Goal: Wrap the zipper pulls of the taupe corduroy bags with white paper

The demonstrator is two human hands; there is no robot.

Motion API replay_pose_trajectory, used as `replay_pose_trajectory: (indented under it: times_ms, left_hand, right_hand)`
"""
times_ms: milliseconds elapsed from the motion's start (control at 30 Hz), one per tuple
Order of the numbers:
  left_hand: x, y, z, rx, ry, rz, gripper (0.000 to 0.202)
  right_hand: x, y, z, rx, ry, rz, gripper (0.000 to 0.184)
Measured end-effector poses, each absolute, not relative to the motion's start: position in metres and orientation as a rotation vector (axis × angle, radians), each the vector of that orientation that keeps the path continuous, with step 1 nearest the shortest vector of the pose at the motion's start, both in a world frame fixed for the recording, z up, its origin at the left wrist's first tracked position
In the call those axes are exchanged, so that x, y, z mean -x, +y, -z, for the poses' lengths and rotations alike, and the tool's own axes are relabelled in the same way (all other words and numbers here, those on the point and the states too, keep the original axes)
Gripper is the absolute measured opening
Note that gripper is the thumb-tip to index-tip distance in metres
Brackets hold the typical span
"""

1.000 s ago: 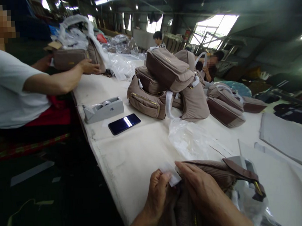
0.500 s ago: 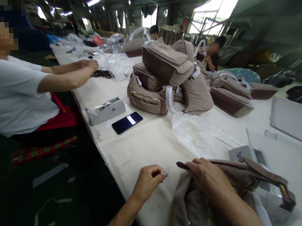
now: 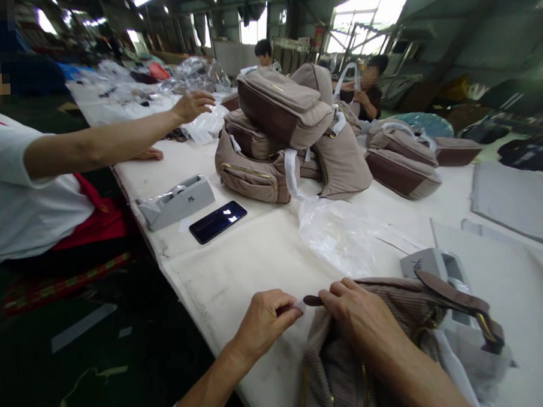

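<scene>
A taupe ribbed bag (image 3: 346, 368) lies at the near edge of the white table (image 3: 256, 258), its dark brown strap (image 3: 456, 300) running off to the right. My right hand (image 3: 360, 319) rests on the bag's top and pinches a small dark tab (image 3: 312, 300). My left hand (image 3: 263, 321) is closed just left of the bag, pinching a small white scrap (image 3: 298, 305) next to that tab.
A pile of taupe bags (image 3: 291, 136) stands mid-table, with more bags (image 3: 402, 168) to the right. A dark phone (image 3: 218, 221) and grey tape dispenser (image 3: 176, 201) lie to the left, clear plastic (image 3: 345, 236) ahead. A co-worker's arm (image 3: 111, 138) reaches across the table.
My left hand drew away from the bag, then came back to the dark tab with the white scrap. The co-worker's hand let go of a far bag and reached over the table.
</scene>
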State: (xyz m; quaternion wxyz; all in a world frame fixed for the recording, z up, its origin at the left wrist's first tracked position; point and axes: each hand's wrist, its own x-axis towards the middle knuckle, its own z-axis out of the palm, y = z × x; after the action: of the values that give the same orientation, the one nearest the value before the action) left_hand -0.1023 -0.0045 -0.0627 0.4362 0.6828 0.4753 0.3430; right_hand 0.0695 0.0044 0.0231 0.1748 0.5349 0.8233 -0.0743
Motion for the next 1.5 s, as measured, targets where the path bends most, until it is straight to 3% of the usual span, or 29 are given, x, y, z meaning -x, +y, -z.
replay_pose_trajectory:
  times_ms: [233, 500, 967, 1233, 1367, 1500]
  left_hand:
    - [0.111, 0.0, 0.061, -1.814, 1.154, -0.848, 0.033]
    - [0.113, -0.001, 0.06, -1.784, 1.191, -0.786, 0.013]
    - [0.093, 0.01, 0.043, -1.911, 1.131, -0.86, 0.011]
    - [0.066, 0.026, 0.049, -1.422, 0.815, -0.767, 0.012]
    - [0.061, 0.032, 0.057, -1.175, 0.824, -0.743, 0.011]
    - [0.06, 0.029, 0.064, -1.068, 0.859, -0.737, 0.011]
  right_hand:
    - [-0.074, 0.004, -0.024, -1.539, 2.349, 0.227, 0.023]
    - [-0.084, 0.003, -0.027, -1.56, 2.345, 0.23, 0.024]
    - [-0.079, 0.002, -0.022, -1.489, 2.42, 0.22, 0.022]
    - [-0.102, 0.004, 0.005, -1.535, 2.608, 0.277, 0.063]
    - [-0.112, 0.011, -0.006, -1.673, 2.867, 0.472, 0.055]
    - [-0.115, 0.016, -0.013, -1.849, 2.857, 0.41, 0.047]
